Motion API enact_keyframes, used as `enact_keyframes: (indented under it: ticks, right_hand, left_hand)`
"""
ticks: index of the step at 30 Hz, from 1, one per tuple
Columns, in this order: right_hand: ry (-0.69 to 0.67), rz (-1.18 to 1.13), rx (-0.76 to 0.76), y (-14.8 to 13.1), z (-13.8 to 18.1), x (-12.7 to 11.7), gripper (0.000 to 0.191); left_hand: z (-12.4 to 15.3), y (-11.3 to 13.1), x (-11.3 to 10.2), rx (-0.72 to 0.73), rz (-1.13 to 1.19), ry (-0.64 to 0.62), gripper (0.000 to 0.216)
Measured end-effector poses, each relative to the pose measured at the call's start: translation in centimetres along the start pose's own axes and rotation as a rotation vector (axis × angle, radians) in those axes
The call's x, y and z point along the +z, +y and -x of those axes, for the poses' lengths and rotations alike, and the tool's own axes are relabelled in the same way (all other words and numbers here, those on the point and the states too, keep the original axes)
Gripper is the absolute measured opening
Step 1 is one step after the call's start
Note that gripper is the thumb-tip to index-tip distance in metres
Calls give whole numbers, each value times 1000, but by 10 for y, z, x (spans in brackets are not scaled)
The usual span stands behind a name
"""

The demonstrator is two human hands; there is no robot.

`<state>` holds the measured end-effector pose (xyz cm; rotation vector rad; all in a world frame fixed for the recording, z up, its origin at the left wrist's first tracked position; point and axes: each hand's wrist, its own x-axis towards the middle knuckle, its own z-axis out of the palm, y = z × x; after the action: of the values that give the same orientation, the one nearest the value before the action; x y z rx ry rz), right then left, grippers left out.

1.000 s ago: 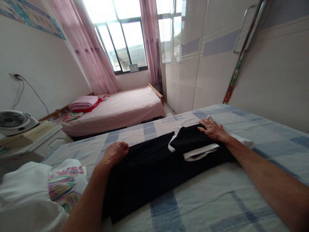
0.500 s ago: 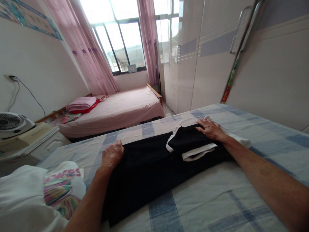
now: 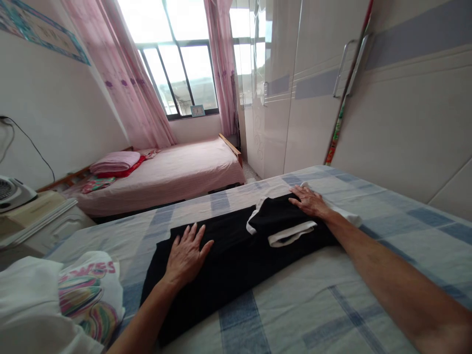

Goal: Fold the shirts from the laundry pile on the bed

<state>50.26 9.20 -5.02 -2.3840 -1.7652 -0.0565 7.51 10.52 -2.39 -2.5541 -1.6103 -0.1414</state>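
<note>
A black garment with white trim (image 3: pixel 228 260), looking like a shirt, lies lengthwise across the bed in front of me, its sides folded inward. My left hand (image 3: pixel 188 253) rests flat on its left end, fingers spread. Near the other end, my right hand (image 3: pixel 309 200) lies on the black cloth with its fingers stretched out, close to a bit of white trim. Between the hands, a white-edged sleeve (image 3: pixel 291 234) lies folded over the body of the garment. Neither hand grips the cloth.
Blue-and-white checked bedding (image 3: pixel 295 305) spreads under the garment. White printed clothing (image 3: pixel 88 295) shows at lower left. Beyond stands a second bed with a pink sheet (image 3: pixel 184 167), below a window. A pale wardrobe (image 3: pixel 313 123) lines the right, and a fan (image 3: pixel 14 192) sits at far left.
My left hand has let go of the garment's left edge and moved right to lie flat on the cloth. My right hand stays in place on the garment. The view has shifted slightly.
</note>
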Motion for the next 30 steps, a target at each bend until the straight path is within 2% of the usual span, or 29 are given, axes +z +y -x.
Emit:
enact_keyframes:
  ticks: [4,8,12,15,18,22,26,30]
  right_hand:
    - [-9,-17,-5,-2,1,-13,60]
    - [35,-40,-36,-16,13,-45,61]
    - [148,-77,-274,-60,45,-65,58]
    - [168,-73,-425,-96,75,-54,56]
    - [128,-58,-475,-114,96,-28,52]
    - [108,-58,-477,-115,105,-4,48]
    - [111,-68,-472,-112,103,-3,50]
    - [103,-64,-466,-113,103,-6,50]
  left_hand:
    - [19,-22,8,-130,25,-69,57]
    - [40,-48,-4,-161,21,-52,47]
    - [63,-60,-17,-96,7,-105,43]
    - [73,-63,-26,-196,90,-98,42]
    - [77,-62,-33,-314,194,-92,45]
    - [83,-56,-36,-388,188,-46,41]
    - [85,-52,-37,-475,126,-64,44]
    - [79,-59,-37,-554,351,-134,43]
